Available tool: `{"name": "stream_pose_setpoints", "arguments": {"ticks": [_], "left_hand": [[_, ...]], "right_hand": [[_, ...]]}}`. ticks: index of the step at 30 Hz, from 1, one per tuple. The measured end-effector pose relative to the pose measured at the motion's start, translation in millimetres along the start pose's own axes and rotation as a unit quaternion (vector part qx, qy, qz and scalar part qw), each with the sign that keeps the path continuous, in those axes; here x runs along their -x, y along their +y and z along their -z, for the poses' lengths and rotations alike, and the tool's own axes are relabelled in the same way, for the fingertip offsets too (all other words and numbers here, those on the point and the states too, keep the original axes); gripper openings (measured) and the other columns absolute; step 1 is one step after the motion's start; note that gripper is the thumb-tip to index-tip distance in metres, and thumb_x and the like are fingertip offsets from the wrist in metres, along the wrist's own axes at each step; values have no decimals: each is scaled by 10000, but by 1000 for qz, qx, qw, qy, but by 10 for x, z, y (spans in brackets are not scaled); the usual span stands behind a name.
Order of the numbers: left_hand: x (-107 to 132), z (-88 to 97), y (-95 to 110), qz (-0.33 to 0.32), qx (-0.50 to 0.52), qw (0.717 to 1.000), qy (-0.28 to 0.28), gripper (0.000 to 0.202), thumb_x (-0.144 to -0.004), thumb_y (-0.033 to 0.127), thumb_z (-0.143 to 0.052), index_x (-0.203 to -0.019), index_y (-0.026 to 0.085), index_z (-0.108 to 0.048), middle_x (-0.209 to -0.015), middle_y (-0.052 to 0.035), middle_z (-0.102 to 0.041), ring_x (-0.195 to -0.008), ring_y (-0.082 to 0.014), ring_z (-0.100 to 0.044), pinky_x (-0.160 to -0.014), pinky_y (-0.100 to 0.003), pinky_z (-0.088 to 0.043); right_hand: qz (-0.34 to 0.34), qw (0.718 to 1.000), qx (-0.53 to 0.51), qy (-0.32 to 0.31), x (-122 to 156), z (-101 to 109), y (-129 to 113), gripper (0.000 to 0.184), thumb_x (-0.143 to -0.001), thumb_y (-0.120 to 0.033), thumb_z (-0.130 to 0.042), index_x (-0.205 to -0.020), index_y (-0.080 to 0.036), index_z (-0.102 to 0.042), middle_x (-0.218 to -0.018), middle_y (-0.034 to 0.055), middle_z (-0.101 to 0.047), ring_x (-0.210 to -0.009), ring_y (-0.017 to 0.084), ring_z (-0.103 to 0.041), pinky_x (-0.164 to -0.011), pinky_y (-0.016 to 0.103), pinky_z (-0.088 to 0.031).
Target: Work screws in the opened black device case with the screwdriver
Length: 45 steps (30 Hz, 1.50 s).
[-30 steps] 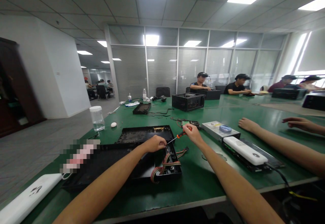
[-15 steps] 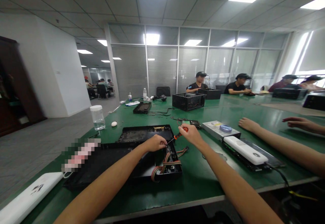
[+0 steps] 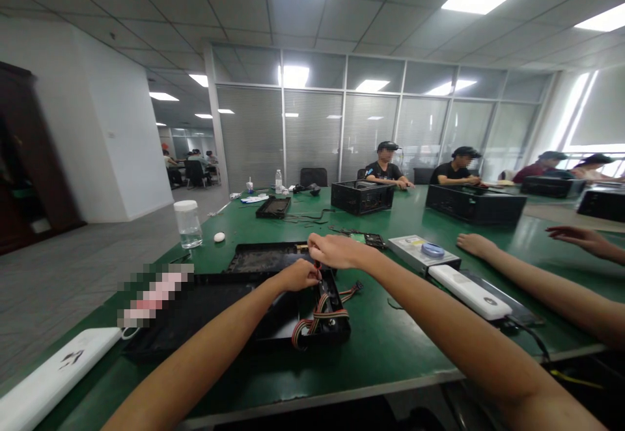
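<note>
- Hands, two of the person's own: left hand (image 3: 299, 275) and right hand (image 3: 334, 250), close together over the far right corner of one shallow black case (image 3: 215, 294).
- One screwdriver (image 3: 318, 265), handle upright above that corner; its tip is hidden.
- Right arm reaching in from the near right, hand above the left one, fingers curled around the screwdriver's handle.
- Left arm stretched from the near left across the case, fingers drawn together just beside the screwdriver; I cannot tell whether they pinch anything.
- One bundle of striped wires (image 3: 332, 314) looped over the case's right end.
- Two white power banks, one near left (image 3: 61, 374), one right (image 3: 469, 292).
- One white-lidded jar (image 3: 188, 226), far left.
- Two other hands, far right.
</note>
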<state>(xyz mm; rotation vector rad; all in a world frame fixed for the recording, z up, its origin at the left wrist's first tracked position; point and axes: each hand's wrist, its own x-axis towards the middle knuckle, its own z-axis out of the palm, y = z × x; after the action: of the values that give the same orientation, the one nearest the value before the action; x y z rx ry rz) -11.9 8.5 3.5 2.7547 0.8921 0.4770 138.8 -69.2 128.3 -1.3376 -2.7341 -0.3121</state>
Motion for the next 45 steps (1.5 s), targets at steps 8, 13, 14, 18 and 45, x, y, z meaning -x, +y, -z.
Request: {"name": "stream_pose_setpoints", "arguments": {"ticks": [8, 13, 14, 18, 45], "left_hand": [[4, 18, 25, -3, -7, 1000, 2, 127, -715, 176, -557, -792, 153, -655, -676, 2, -628, -601, -98, -535, -597, -172, -369], [1, 22, 32, -2, -4, 1000, 7, 133, -708, 165, -549, -788, 142, -654, -671, 0, -624, -589, -93, -527, -575, -165, -361], [2, 24, 35, -4, -4, 1000, 7, 135, -705, 159, -547, -787, 141, -653, -673, 1, -623, -590, -92, -526, -576, -163, -361], [16, 40, 61, -1, 0, 1000, 0, 131, -694, 134, -535, -767, 141, -644, -645, 14, -606, -570, -80, -512, -564, -153, -356], [255, 610, -255, 210, 111, 943, -234, 155, -659, 253, -588, -716, 115, -633, -655, -26, -633, -553, -113, -563, -532, -206, -438]], "right_hand": [[-105, 989, 100, 31, -51, 2, 90, 620, -857, -531, -140, -893, -125, -607, -880, 176, -634, -850, 281, -586, -697, 348, -389], [-66, 996, 55, 8, -33, -8, 205, 524, -863, -494, -199, -1003, -162, -579, -926, 135, -638, -843, 237, -590, -689, 306, -388], [-72, 996, 60, 9, -31, -16, 216, 559, -858, -516, -189, -946, -152, -604, -922, 147, -636, -860, 244, -584, -698, 307, -383], [-114, 992, 52, 24, -7, -54, 284, 607, -830, -578, -201, -911, -133, -607, -872, 154, -638, -824, 245, -584, -686, 298, -373], [-113, 583, -778, 206, 276, -1483, 953, 177, -639, -188, -575, -730, -188, -423, -699, -36, -489, -519, 65, -456, -489, 197, -406]]}}
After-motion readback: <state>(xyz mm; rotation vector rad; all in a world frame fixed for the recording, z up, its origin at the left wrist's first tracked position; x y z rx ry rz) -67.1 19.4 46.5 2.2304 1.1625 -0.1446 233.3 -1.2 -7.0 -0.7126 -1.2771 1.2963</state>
